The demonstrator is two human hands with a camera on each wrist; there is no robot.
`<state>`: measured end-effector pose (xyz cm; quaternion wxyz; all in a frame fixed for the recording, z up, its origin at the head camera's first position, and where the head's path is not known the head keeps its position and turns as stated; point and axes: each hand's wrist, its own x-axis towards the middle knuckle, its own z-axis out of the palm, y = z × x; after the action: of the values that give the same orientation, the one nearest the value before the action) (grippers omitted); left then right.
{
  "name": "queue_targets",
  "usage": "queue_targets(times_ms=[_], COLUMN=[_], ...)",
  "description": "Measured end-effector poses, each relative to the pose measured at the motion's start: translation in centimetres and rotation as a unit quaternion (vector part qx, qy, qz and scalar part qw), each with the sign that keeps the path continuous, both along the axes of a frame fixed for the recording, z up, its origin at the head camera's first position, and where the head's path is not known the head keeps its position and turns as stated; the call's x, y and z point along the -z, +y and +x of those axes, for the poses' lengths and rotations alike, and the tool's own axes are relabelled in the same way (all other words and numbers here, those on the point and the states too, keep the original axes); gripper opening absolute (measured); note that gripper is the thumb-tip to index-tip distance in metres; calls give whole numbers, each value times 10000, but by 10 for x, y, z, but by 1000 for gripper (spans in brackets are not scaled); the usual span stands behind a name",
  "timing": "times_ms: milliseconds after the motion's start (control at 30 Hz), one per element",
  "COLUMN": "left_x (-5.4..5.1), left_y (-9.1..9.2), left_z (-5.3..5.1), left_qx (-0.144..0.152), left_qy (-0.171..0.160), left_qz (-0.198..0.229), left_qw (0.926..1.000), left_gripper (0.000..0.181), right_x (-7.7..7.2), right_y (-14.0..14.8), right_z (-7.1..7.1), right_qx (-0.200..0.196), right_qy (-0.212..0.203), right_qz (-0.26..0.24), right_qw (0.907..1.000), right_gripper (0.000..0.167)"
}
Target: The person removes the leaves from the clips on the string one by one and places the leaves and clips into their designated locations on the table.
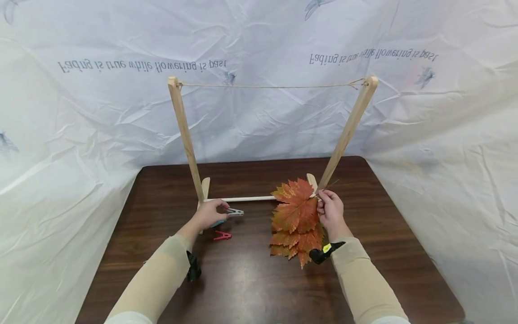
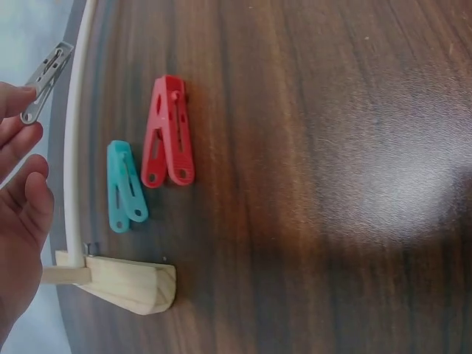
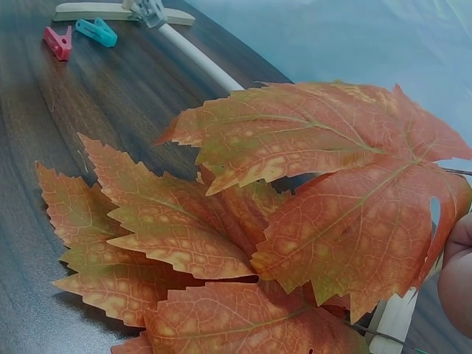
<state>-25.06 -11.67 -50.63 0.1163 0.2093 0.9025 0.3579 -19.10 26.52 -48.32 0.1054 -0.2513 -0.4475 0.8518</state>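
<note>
My left hand (image 1: 208, 214) pinches a grey clothespin (image 2: 49, 77) between thumb and fingertips, above the table by the frame's left foot. My right hand (image 1: 332, 211) pinches the thin stem of an orange artificial maple leaf (image 1: 296, 210), beside the right post. In the right wrist view this leaf (image 3: 354, 221) is raised over several similar leaves (image 3: 158, 214) stacked on the table. Below my left hand lie a teal clothespin (image 2: 124, 188) and a red clothespin (image 2: 168, 133). Only part of the right hand shows in its wrist view.
A wooden frame with a left post (image 1: 185, 137) and a right post (image 1: 348, 130) stands on the dark table (image 1: 243, 288). Twine (image 1: 267, 87) is tied between the post tops, and a pale rod (image 1: 247, 199) joins the feet. White printed sheeting (image 1: 259, 121) surrounds the table.
</note>
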Motion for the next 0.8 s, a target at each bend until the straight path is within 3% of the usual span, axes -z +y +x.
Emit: queue_targets(times_ms=[233, 433, 633, 800], left_x=[7, 17, 23, 26], left_y=[-6, -14, -24, -32], left_z=[3, 10, 8, 3], left_qx=[-173, -105, -640, -829], left_qy=[-42, -138, 101, 265], left_qz=[76, -144, -82, -326], left_qw=[9998, 9997, 9979, 9957], left_gripper=[24, 24, 27, 29], right_x=[2, 2, 2, 3], right_y=[2, 2, 1, 1], right_z=[2, 2, 2, 2], right_qx=[-34, -29, -64, -12], right_qy=[-21, -16, -16, -47], right_qz=[53, 89, 86, 213], right_qw=[10000, 10000, 9999, 9998], right_gripper=[10, 10, 10, 8])
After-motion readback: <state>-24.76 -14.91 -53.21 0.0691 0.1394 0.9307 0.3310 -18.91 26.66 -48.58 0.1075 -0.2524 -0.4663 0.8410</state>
